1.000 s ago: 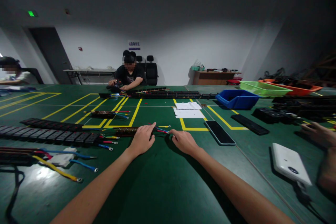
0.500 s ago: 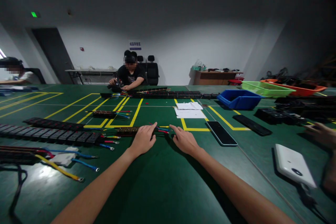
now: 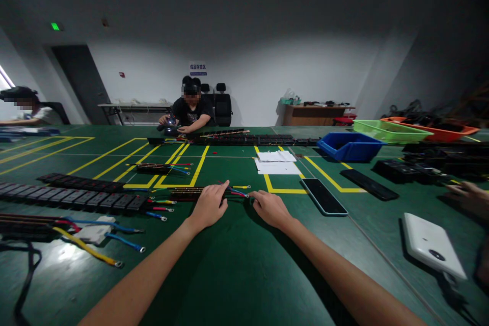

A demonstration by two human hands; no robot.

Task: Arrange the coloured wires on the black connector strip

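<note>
Beneath the left hand (image 3: 207, 206) lies a strip (image 3: 185, 193), wires (image 3: 238, 193) beside the right hand (image 3: 270, 207), either grip unclear from here.

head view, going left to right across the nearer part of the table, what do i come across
Row of black modules, left hand, red and blue wires between the hands, right hand, phone, flat black slab, white device.

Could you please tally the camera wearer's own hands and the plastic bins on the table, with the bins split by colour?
Wearer's hands, left hand and right hand: 2
Blue bin: 1
Green bin: 1
Orange bin: 1
Total: 5
</note>
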